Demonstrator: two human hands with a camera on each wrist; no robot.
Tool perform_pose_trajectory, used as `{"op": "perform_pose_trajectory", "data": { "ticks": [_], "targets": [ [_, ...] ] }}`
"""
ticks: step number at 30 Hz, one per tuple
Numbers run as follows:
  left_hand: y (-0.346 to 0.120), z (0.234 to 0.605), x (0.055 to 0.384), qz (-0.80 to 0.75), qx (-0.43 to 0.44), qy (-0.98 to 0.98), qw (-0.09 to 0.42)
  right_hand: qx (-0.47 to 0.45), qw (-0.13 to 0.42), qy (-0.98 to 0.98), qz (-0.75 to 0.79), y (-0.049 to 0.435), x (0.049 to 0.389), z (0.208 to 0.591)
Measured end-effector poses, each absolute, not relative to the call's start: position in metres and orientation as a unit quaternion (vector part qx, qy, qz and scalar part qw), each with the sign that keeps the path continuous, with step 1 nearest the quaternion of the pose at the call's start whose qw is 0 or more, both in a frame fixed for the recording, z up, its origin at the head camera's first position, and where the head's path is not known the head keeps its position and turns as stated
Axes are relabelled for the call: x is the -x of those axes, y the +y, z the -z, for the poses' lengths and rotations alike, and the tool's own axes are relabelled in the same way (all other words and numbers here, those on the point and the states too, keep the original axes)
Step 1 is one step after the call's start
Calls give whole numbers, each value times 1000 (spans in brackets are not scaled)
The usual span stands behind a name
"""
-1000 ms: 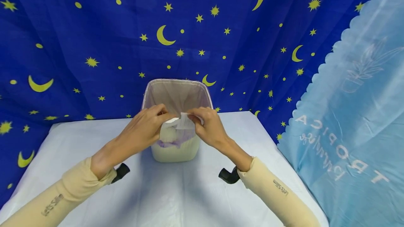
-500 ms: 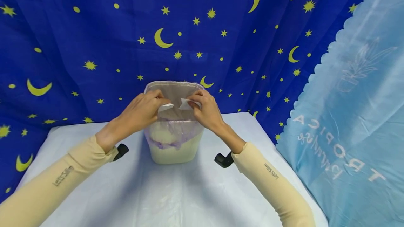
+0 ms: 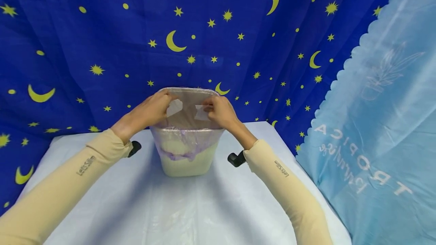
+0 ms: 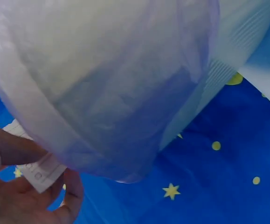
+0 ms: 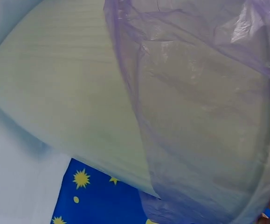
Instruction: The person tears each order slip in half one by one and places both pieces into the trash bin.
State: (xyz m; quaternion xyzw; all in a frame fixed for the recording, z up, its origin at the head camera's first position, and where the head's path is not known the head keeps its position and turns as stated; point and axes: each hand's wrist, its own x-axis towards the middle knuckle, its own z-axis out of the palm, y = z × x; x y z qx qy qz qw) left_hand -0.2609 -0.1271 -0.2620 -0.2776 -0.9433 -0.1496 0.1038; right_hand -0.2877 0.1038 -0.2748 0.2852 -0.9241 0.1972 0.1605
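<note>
A pale bin [image 3: 188, 162] stands upright on the table, lined with a thin, translucent purple bag [image 3: 201, 143] folded over its rim. Over the left side of the opening, my left hand [image 3: 148, 110] pinches a piece of white paper [image 3: 175, 107]. The left wrist view shows this paper [image 4: 40, 175] between thumb and fingers, with faint printed marks. Over the right side, my right hand [image 3: 221, 112] holds another white paper piece [image 3: 202, 112] by its outer edge. In the right wrist view, the bin wall [image 5: 69, 88] and bag [image 5: 195, 116] hide most of that hand. The bin's bottom is hidden.
White covering [image 3: 184, 214] spreads over the table. A dark blue curtain [image 3: 112, 41] with yellow moons and stars hangs right behind the bin. On the right hangs a light blue cloth [image 3: 381, 124]. Black wrist mounts [image 3: 236, 158] stick out beneath the forearms.
Both hands have moved forward from the bin's near rim to over its opening and drawn apart. The paper pieces, close together at first, now hang with a wide gap between them.
</note>
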Motion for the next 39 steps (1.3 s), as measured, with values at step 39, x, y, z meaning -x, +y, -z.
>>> {"op": "perform_pose_trajectory", "data": {
  "ticks": [39],
  "targets": [
    [-167,280,247,202,244,-925,209,-328,136,-903,-240,99,292,282]
  ]
}}
